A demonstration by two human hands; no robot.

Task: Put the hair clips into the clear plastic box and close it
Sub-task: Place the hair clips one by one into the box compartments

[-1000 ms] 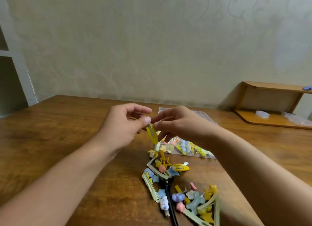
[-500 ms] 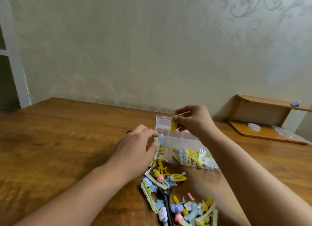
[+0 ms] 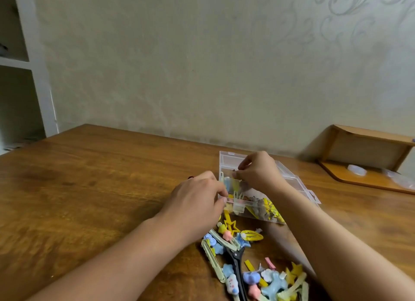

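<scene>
box: clear plastic box (image 3: 292, 184) lies open on the wooden table (image 3: 101, 184), its lid tipped back, some clips inside.
left hand: left hand (image 3: 197, 202) pinches the box's near left corner.
right hand: right hand (image 3: 258, 170) hangs over the box, fingertips pinched together; what they hold cannot be told.
loose clips: hair clips (image 3: 251, 235) heaped just in front of the box.
writing: none legible.

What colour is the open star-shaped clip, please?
Yellow; the star-shaped clip shows best in the head view.
</scene>
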